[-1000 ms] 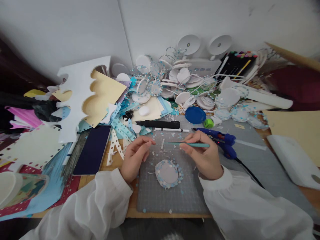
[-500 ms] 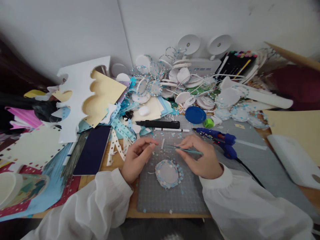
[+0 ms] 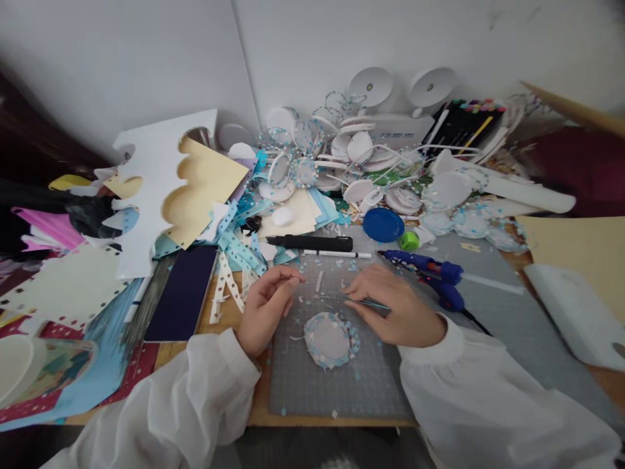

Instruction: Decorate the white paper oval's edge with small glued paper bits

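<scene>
My right hand (image 3: 393, 306) holds a pair of teal tweezers (image 3: 372, 303) low over the grey cutting mat (image 3: 312, 394), tips pointing left. Left of it, my left hand (image 3: 267, 305) has thumb and forefinger pinched together; anything between them is too small to make out. Between and below the hands lies a white disc (image 3: 331, 340) ringed with small pale blue and white paper pieces. A short white strip (image 3: 319, 281) lies on the mat between the hands, with tiny scraps around it.
Beyond the hands lie a black craft knife (image 3: 312, 243), a white pen (image 3: 336, 254), a blue lid (image 3: 383, 225) and a green block (image 3: 409, 241). A blue glue gun (image 3: 430, 267) rests at right. Decorated discs (image 3: 359, 146) pile at the back; a dark blue notebook (image 3: 181, 296) lies left.
My right hand has shifted slightly right and turned, so the tweezers show less and sit lower in the fingers. My left hand has barely moved; the disc stays in place.
</scene>
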The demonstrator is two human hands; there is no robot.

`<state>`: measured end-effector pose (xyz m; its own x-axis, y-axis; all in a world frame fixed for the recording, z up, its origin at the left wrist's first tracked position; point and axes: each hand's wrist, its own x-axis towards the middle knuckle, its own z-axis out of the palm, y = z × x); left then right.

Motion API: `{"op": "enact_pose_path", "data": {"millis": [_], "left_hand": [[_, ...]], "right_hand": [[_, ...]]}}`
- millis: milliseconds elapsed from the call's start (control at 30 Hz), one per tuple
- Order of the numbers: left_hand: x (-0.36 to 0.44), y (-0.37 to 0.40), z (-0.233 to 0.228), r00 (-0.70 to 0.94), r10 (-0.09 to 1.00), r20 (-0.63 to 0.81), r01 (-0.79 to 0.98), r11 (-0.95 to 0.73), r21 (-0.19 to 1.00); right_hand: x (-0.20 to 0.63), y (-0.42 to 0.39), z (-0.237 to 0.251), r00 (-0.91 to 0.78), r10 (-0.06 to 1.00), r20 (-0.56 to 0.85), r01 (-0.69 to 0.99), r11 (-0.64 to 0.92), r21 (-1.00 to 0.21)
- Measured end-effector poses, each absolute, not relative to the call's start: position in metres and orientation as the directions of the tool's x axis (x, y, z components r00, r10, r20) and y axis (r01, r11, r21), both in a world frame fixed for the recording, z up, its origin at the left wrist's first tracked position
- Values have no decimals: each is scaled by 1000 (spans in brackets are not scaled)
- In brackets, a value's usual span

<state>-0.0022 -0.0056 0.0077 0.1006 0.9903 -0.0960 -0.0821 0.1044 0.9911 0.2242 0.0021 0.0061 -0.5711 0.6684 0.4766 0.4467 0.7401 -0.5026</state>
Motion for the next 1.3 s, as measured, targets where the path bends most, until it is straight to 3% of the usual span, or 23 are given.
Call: {"op": "enact_pose_path", "data": {"millis": [333, 600, 767, 900, 1300], "left_hand": [[0, -7, 9, 93, 990, -102, -87, 110, 990], [-1, -6, 9, 117, 988, -99, -82, 109, 991], [-1, -7, 8, 230, 969, -92, 12, 92, 996], [0, -10, 3, 289, 957, -24, 70, 3, 998], [1, -9, 6, 158, 987, 9, 107, -26, 994]], "right_hand": [[219, 1, 6, -571, 669, 476, 420, 736, -531], [215, -5, 18, -311, 762, 568, 361, 648, -671], [213, -9, 15, -126, 849, 513, 245, 528, -813], [210, -12, 11, -80, 891, 447, 154, 454, -877], [209, -9, 6, 36, 935, 352, -22, 352, -936]]}}
